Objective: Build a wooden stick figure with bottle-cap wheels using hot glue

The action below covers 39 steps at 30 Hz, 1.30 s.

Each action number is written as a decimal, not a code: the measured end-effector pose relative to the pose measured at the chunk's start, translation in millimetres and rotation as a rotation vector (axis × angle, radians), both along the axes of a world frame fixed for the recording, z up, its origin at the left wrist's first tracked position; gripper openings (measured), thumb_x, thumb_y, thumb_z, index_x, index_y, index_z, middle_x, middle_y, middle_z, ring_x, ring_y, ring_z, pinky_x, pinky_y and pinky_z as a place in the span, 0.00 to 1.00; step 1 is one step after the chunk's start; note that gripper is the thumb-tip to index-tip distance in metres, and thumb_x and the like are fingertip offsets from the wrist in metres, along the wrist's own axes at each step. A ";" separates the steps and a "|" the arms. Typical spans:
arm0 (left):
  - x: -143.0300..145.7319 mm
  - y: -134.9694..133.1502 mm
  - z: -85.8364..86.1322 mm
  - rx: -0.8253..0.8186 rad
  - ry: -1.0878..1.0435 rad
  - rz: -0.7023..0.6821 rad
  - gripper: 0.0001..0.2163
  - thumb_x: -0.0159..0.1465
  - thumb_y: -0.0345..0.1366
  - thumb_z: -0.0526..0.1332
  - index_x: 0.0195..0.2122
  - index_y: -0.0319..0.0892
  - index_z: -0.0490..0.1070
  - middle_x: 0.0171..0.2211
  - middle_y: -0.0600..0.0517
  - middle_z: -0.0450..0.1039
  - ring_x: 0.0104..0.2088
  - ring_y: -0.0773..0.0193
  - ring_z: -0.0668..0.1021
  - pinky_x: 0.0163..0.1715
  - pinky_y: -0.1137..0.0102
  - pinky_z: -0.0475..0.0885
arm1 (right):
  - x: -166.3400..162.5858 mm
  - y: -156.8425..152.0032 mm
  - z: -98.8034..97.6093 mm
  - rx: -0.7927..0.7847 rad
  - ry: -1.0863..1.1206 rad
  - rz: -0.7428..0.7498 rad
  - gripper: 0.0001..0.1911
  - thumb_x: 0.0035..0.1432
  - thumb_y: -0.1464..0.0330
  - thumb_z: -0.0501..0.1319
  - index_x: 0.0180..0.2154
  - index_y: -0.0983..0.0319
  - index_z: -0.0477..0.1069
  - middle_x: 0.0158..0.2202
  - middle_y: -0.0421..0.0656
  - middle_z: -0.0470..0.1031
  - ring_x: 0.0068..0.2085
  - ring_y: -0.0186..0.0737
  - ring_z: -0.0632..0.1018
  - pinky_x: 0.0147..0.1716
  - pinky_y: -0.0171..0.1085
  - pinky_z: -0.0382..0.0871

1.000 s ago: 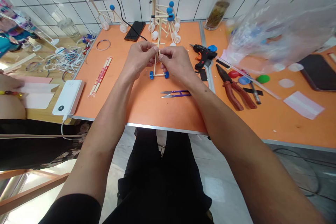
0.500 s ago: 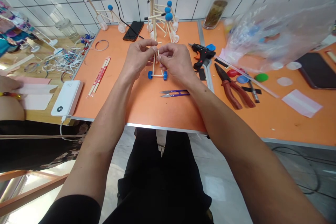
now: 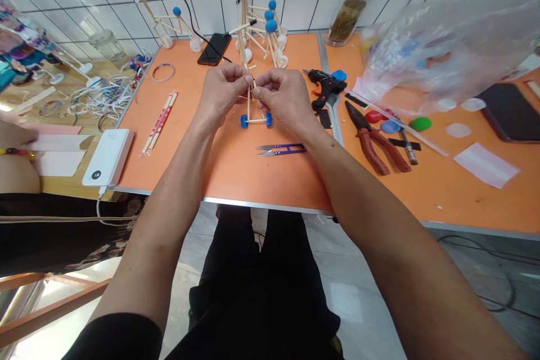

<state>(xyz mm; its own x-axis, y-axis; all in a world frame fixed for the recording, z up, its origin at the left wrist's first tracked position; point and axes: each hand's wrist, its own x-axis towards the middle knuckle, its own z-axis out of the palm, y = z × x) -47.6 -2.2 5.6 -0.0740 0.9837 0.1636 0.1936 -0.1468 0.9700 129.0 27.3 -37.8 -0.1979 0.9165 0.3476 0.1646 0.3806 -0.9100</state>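
Note:
Over the orange table, my left hand [image 3: 225, 93] and my right hand [image 3: 283, 95] meet, thumbs and fingertips pinched on a wooden stick model [image 3: 257, 121]. An axle stick with a blue wheel [image 3: 269, 119] at each end forms its near end. Above the hands, light sticks rise, one of them a slanted crosspiece [image 3: 241, 28] with dark ends; my fingers hide the joint between them. Thread snips [image 3: 282, 149] with purple handles lie below my right hand. Behind my hands stand stick models with blue balls [image 3: 271, 26] and white wheels.
To the right lie a glue gun [image 3: 324, 87], red-handled pliers [image 3: 375, 140] and a plastic bag [image 3: 447, 50]. At left are wrapped chopsticks [image 3: 159, 124], a white power bank [image 3: 108, 157] and a black phone [image 3: 215, 49]. Another person's arm [image 3: 17, 157] rests at the far left.
The model's blue wheels have shifted slightly right. Its dark-ended crosspiece has swung from nearly level to slanting up to the right. My hands stay almost in place, still pinching.

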 end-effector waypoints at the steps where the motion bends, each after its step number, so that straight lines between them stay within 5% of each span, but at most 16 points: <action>1: 0.0 0.0 0.0 0.004 -0.001 -0.001 0.06 0.69 0.36 0.75 0.36 0.48 0.81 0.36 0.50 0.87 0.40 0.56 0.87 0.40 0.65 0.84 | 0.1 0.9 -1.0 -0.001 0.003 0.000 0.16 0.70 0.60 0.82 0.39 0.54 0.77 0.31 0.39 0.80 0.34 0.45 0.87 0.41 0.47 0.92; 5: 0.7 -1.2 0.8 0.020 -0.011 -0.011 0.05 0.70 0.34 0.73 0.35 0.47 0.83 0.35 0.51 0.85 0.38 0.60 0.86 0.39 0.67 0.82 | 0.3 1.8 -2.7 -0.003 0.008 -0.006 0.16 0.70 0.60 0.82 0.40 0.55 0.77 0.30 0.38 0.80 0.32 0.45 0.86 0.38 0.46 0.91; 13: -2.4 1.8 -1.8 0.006 0.039 0.007 0.09 0.67 0.40 0.79 0.35 0.49 0.81 0.37 0.49 0.89 0.45 0.51 0.90 0.46 0.60 0.89 | 3.7 -2.3 2.3 -0.023 -0.004 0.020 0.16 0.71 0.58 0.82 0.40 0.55 0.79 0.29 0.38 0.80 0.31 0.42 0.85 0.37 0.42 0.90; 22: 3.6 -1.2 2.1 -0.012 0.024 0.040 0.10 0.67 0.32 0.76 0.30 0.47 0.78 0.33 0.49 0.85 0.42 0.52 0.89 0.45 0.59 0.87 | 5.2 -5.3 7.8 -0.057 -0.045 -0.018 0.14 0.68 0.60 0.83 0.40 0.53 0.80 0.27 0.38 0.81 0.31 0.45 0.84 0.36 0.45 0.91; 39: 3.9 -0.8 -0.6 -0.012 0.019 0.031 0.08 0.67 0.35 0.77 0.33 0.48 0.80 0.34 0.48 0.86 0.44 0.51 0.90 0.47 0.58 0.89 | 20.1 -3.2 20.9 -0.078 -0.015 -0.021 0.10 0.73 0.68 0.79 0.40 0.57 0.80 0.35 0.41 0.85 0.31 0.39 0.85 0.34 0.38 0.84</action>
<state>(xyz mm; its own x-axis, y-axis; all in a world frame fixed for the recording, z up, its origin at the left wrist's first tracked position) -43.7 -2.9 5.0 -0.1015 0.9829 0.1536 0.2164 -0.1289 0.9678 149.1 24.2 -16.9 -0.1826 0.9448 0.2719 0.1861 0.3047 -0.9341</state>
